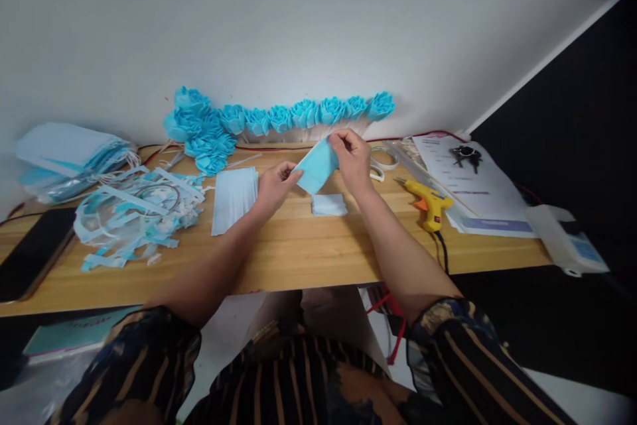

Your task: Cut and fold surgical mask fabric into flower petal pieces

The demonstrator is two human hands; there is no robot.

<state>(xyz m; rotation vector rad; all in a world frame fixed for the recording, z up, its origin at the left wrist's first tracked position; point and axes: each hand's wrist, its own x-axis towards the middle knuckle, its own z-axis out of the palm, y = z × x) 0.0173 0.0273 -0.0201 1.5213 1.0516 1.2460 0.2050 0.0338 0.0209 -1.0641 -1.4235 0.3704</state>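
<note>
A light blue fabric sheet [316,170], tilted in the air, is stretched between my two hands. My left hand [277,185] pinches its left edge between thumb and fingers. At the upper right corner, my right hand [354,161] grips the same sheet with its fingertips. Just below it on the table lies a small pile of folded pale blue pieces [329,205]. Left of that, partly behind my left forearm, is a larger stack of pale blue sheets [233,201].
Blue fabric flowers [303,113] line the wall. Cut strips [144,206], bagged face masks [74,156] and a phone [37,252] lie left. To the right are a tape roll [388,158], yellow glue gun [430,206], papers [478,189], keys [466,156] and a white plastic container [562,239].
</note>
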